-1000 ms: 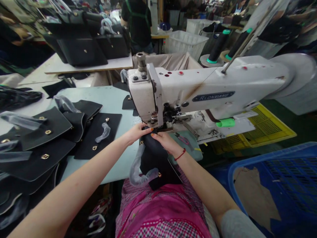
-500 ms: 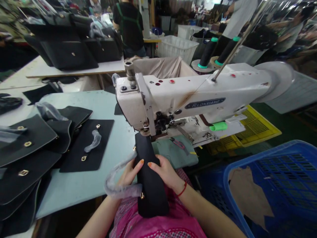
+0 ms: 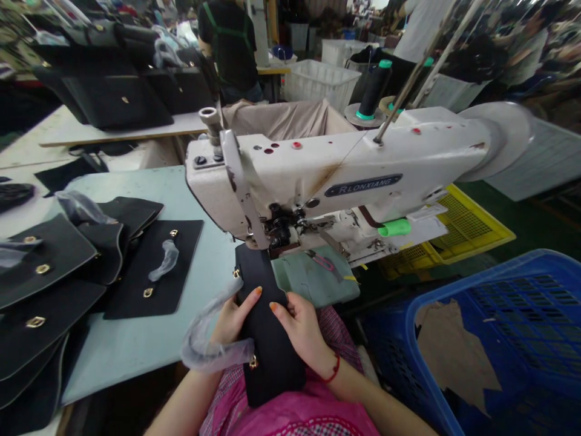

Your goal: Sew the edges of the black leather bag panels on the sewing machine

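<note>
Both my hands grip a black leather bag panel (image 3: pixel 267 339) by its long edges, thumbs on top and the other fingers curled underneath. My left hand (image 3: pixel 232 318) is on the left edge, inside the loop of a plastic-wrapped handle (image 3: pixel 193 339) fixed to the panel by gold-coloured buckles. On the right edge is my right hand (image 3: pixel 302 324). The panel's far end lies beneath the head of a white sewing machine (image 3: pixel 290 175); the needle and the spot under it are hidden. Its near end rests against my pink apron (image 3: pixel 313 418).
Black panels with handles (image 3: pixel 49 266) are stacked on the pale table (image 3: pixel 136 351) at left. Scissors with pink handles (image 3: pixel 323 261) lie on a green-grey cloth right of the panel. A blue basket (image 3: pixel 422 315) stands at right, and black bags (image 3: pixel 113 97) sit behind.
The whole view has shifted slightly, so the machine appears farther left. Both hands keep their hold on the panel, whose far end is still under the machine head.
</note>
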Available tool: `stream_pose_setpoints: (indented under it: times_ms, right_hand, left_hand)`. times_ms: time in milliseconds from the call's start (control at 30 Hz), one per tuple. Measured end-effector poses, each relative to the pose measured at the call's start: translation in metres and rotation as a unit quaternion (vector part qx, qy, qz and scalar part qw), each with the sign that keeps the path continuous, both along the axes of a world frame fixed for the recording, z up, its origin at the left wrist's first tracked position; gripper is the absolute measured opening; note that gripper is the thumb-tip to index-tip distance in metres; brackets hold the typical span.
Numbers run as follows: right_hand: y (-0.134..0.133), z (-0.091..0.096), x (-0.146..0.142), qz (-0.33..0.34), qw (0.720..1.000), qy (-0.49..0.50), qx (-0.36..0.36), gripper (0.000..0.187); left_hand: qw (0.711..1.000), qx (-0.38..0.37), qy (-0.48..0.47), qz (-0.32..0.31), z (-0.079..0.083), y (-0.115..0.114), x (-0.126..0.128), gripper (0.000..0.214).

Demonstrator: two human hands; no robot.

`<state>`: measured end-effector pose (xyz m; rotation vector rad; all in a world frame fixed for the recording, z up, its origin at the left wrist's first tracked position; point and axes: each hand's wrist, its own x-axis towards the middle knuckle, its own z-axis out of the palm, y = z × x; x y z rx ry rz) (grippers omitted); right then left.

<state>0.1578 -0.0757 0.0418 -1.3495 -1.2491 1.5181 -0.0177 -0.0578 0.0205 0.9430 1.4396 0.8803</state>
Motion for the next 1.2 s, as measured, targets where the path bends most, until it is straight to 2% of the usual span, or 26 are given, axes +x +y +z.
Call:
stream_pose_setpoints:
  times_ms: [167, 267, 633, 867, 1067, 1200]
  right_hand:
    - [0.001, 0.004, 0.0, -0.008, 0.998, 0.061, -0.028, 0.032]
    - [0.001, 0.006, 0.0, -0.016, 0.996, 0.081, -0.041, 0.032]
    - [0.02, 0.001, -0.008, -0.018, 0.997, 0.066, -0.029, 0.032]
    - [0.038, -0.003, -0.015, -0.016, 0.999, 0.037, -0.022, 0.035]
    - [0.053, -0.001, -0.018, -0.007, 1.0, 0.017, -0.002, 0.036]
    - [0.064, -0.001, -0.021, -0.002, 1.0, 0.012, 0.011, 0.034]
  left_hand:
    - [0.995, -0.064, -0.07, 0.037, 0.022, 0.0, 0.01, 0.047]
    - [0.991, -0.078, -0.096, 0.047, 0.03, 0.0, 0.016, 0.048]
    - [0.991, -0.055, -0.109, 0.049, 0.016, 0.018, 0.005, 0.043]
    - [0.992, -0.06, -0.104, 0.047, 0.017, 0.038, 0.0, 0.053]
    - [0.994, -0.05, -0.097, 0.033, 0.014, 0.056, -0.006, 0.052]
    - [0.996, -0.042, -0.067, 0.038, 0.021, 0.067, -0.008, 0.051]
